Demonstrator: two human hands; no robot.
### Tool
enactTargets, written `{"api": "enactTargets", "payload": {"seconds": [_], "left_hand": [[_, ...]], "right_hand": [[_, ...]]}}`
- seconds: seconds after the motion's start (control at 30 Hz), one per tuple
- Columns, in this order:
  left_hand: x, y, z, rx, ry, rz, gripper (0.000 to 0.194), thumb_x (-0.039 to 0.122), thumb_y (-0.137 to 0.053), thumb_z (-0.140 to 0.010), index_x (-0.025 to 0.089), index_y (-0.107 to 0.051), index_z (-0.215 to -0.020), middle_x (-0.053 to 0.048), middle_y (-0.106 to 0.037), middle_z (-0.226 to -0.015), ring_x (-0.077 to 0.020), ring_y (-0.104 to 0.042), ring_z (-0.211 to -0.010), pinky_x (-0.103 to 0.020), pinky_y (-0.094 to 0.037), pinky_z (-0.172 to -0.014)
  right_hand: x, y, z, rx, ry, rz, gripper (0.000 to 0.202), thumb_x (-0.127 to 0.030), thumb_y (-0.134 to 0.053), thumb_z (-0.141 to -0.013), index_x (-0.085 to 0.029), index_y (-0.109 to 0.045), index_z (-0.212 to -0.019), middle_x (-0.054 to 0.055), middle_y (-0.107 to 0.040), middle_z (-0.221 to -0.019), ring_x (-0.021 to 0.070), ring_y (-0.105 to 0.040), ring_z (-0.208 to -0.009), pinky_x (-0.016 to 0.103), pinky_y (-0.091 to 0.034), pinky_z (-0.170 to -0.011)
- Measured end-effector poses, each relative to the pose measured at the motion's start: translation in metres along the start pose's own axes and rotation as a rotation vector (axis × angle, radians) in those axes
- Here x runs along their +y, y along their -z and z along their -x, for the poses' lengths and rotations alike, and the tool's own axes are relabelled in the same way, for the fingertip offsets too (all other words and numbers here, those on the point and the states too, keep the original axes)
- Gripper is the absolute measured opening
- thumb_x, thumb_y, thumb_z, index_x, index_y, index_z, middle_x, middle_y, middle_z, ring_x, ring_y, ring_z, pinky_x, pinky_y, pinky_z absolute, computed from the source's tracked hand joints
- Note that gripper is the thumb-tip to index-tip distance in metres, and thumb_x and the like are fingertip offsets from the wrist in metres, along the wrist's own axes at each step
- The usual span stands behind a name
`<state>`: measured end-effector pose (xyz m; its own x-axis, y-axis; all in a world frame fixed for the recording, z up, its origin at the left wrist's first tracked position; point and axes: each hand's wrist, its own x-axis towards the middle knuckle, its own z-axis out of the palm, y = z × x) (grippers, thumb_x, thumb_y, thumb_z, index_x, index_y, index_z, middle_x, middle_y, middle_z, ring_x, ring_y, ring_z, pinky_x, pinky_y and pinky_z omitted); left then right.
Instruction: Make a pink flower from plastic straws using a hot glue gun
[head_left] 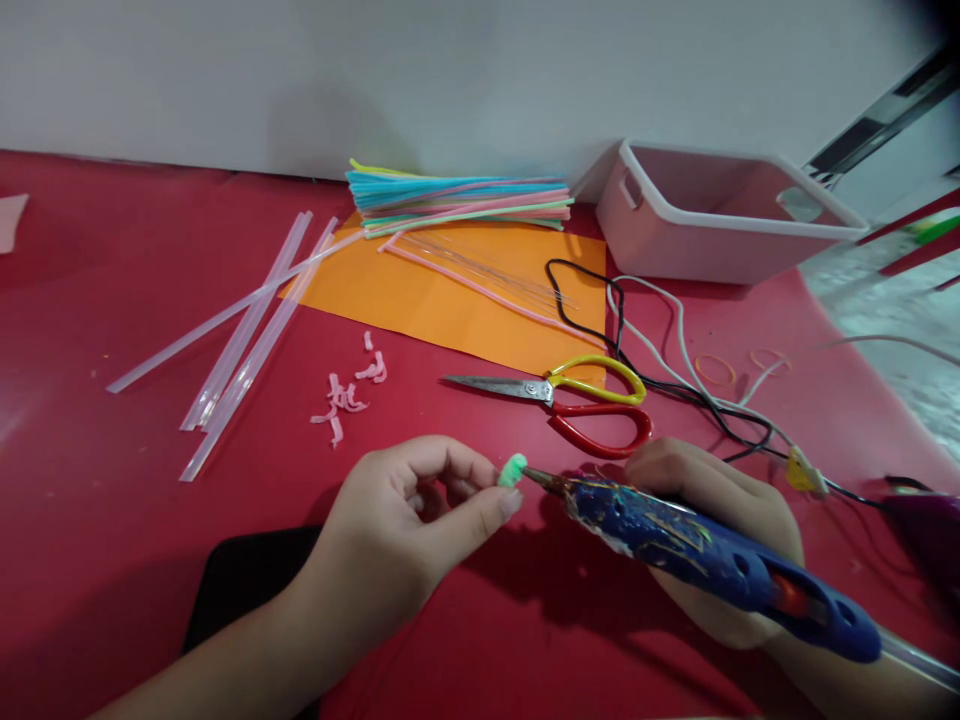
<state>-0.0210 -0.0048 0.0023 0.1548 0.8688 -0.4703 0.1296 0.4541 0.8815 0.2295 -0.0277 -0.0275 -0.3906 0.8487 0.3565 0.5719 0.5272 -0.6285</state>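
Between the thumb and fingers of my left hand [420, 520] is a small curled piece of green pipe cleaner [513, 469]. My right hand [720, 510] grips a blue hot glue gun [697, 550] smeared with dried glue, its fingers partly hidden behind the body. The gun's nozzle points left, and its tip is at the green piece; whether they touch I cannot tell. Just beyond my hands lie scissors [551, 390] with one yellow and one red handle. Several short pink pipe cleaner bits [341, 398] lie to the left of them.
Clear glue sticks [262, 330] lie on the red table [97, 500] at left. A bundle of coloured pipe cleaners [457, 198] rests at the back by an orange sheet [450, 320]. At right are a pink bin [720, 225] and tangled cords [686, 395]. A black object [247, 580] lies under my left arm.
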Motion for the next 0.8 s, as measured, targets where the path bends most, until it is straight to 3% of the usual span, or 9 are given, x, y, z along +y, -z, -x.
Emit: {"api": "enactTargets", "payload": {"seconds": [0.27, 0.8], "left_hand": [[0.0007, 0.0012, 0.0017, -0.017, -0.052, -0.038, 0.012, 0.032, -0.076, -0.071, 0.020, -0.075, -0.070, 0.000, -0.070, -0.065, -0.0134, -0.060, -0.062, -0.024, -0.046, -0.058], [0.0058, 0.0007, 0.0057, -0.027, -0.087, -0.064, 0.016, 0.029, -0.070, -0.081, 0.021, -0.073, -0.067, 0.000, -0.073, -0.066, -0.0127, -0.064, -0.064, -0.022, -0.048, -0.061]], "right_hand": [[0.0023, 0.0007, 0.0024, -0.015, -0.053, -0.014, 0.011, -0.021, -0.062, -0.079, -0.022, -0.056, -0.089, 0.003, -0.060, -0.077, 0.0165, -0.058, -0.064, 0.029, -0.047, -0.055], [0.0005, 0.0017, -0.0002, 0.002, -0.025, -0.004, 0.011, -0.017, -0.060, -0.078, -0.021, -0.058, -0.089, 0.003, -0.060, -0.074, 0.0160, -0.059, -0.061, 0.027, -0.048, -0.051]]}}
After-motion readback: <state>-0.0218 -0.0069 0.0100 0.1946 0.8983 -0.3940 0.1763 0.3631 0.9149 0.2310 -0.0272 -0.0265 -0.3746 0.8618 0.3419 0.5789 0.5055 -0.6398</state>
